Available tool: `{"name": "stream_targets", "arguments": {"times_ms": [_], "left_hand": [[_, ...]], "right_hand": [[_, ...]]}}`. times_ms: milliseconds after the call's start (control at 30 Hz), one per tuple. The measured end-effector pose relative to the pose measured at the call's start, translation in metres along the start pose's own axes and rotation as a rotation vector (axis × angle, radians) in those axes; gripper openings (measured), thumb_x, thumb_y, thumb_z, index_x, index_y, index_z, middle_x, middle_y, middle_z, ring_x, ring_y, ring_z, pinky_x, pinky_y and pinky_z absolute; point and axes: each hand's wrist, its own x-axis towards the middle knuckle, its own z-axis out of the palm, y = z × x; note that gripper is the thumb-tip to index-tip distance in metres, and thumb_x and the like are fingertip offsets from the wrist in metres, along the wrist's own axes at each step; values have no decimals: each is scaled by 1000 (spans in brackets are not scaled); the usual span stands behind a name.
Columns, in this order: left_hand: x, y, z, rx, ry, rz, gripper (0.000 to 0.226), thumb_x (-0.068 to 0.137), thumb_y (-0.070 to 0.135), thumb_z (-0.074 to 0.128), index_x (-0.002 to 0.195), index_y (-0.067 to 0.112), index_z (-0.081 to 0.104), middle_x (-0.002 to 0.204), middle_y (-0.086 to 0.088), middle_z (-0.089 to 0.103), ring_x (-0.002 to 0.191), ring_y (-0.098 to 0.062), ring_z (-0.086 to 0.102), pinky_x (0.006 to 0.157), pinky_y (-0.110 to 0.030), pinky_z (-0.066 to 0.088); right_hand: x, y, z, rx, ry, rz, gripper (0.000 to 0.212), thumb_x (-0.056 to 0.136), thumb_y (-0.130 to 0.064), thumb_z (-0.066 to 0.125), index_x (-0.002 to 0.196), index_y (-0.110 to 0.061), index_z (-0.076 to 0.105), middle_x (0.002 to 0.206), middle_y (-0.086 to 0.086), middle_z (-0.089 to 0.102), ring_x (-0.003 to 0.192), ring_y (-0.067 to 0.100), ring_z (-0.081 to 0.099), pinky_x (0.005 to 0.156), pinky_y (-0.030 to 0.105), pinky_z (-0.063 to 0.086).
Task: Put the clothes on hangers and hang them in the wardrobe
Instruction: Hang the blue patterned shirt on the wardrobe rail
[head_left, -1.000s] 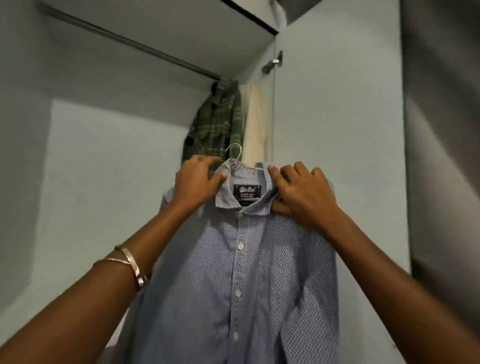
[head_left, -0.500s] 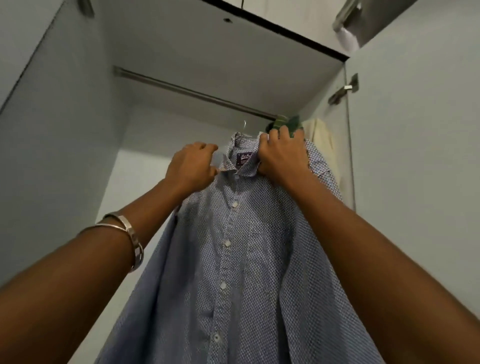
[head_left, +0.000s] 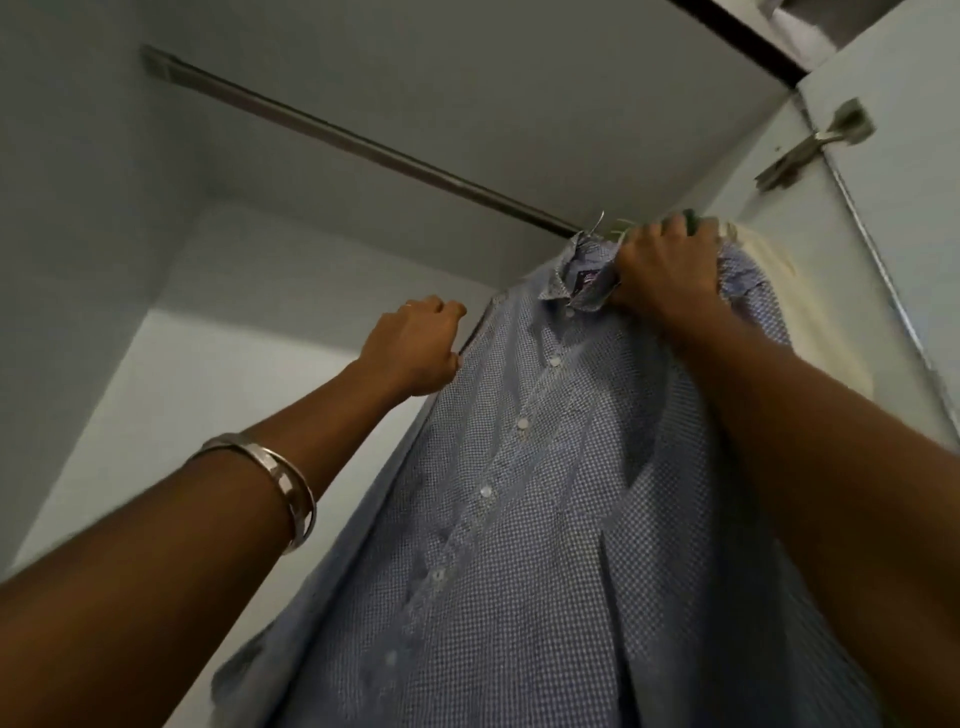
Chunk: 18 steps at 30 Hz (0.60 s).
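Inside the wardrobe (head_left: 156, 260), pale walls rise to a metal rail (head_left: 363, 148) that runs from the upper left toward the right-hand end. A blue checked shirt (head_left: 519, 493) fills the lower middle, its collar raised to just below the rail's right end, beside a cream garment (head_left: 769, 291) against the right wall. At the collar the right hand (head_left: 667, 270) has its fingers curled round the shirt's neck. The left hand (head_left: 415, 345) sits at the shirt's left shoulder edge, fingers curled; whether they hold cloth I cannot tell. A silver bangle (head_left: 291, 493) circles the left wrist. A thin wire hanger hook (head_left: 597, 224) shows above the collar, near the rail.
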Motion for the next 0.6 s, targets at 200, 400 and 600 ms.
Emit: {"name": "stream_targets", "arguments": {"times_ms": [200, 400, 600], "left_hand": [[41, -17, 47, -35, -5, 64, 53, 91, 28, 54, 140, 14, 38, 135, -13, 46, 118, -32, 49, 94, -44, 43], [48, -25, 63, -53, 63, 113, 54, 92, 30, 53, 141, 16, 36, 132, -11, 48, 116, -30, 50, 93, -43, 42], [28, -20, 56, -31, -28, 135, 56, 92, 34, 53, 143, 22, 33, 133, -9, 47, 121, -29, 47, 97, -44, 37]], "right_hand": [[66, -27, 22, -125, -56, -51, 45, 92, -45, 54, 118, -8, 60, 118, 16, 57, 114, 33, 50, 100, 54, 35], [87, -30, 32, -181, -127, -65, 49, 95, -44, 47, 129, -10, 52, 128, 13, 54, 122, 34, 45, 104, 62, 27], [88, -36, 5, -291, -239, -90, 49, 99, -48, 34, 136, -18, 49, 140, 8, 49, 133, 34, 34, 106, 71, 15]]}}
